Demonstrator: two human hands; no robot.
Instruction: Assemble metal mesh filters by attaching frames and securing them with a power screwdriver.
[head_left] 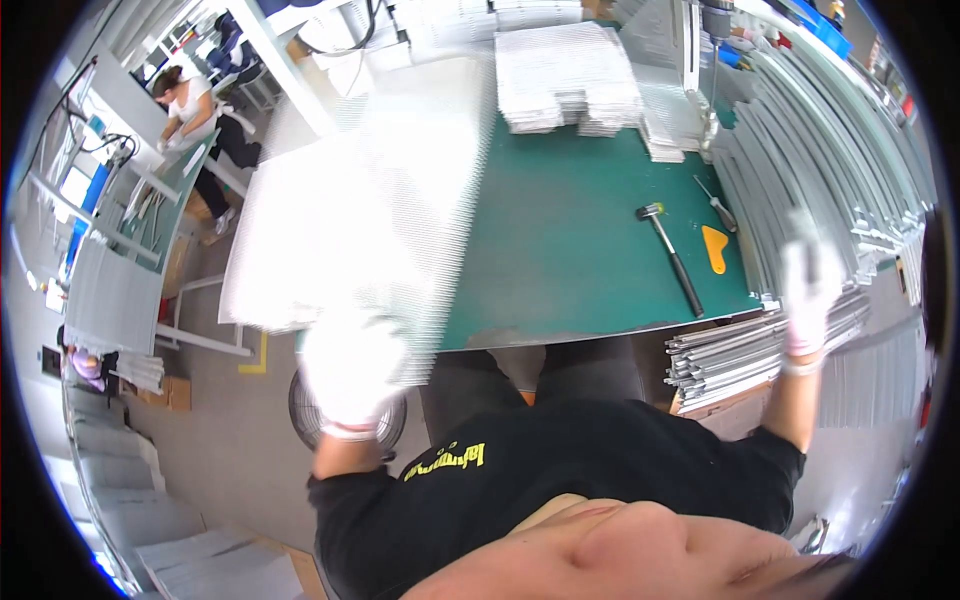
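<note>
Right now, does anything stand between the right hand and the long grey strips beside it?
Nothing visible does. The blurred right hand overlaps the grey strips in view; contact is unclear. The hammer and yellow scraper lie to its left.

At eight o'clock my left hand [355, 370] is a white blur, too washed-out to show whether it grips the ribbed panel [380, 200], and it hides part of the fan [304, 412]. Motion smears my right hand [812, 285] at three o'clock.
</note>
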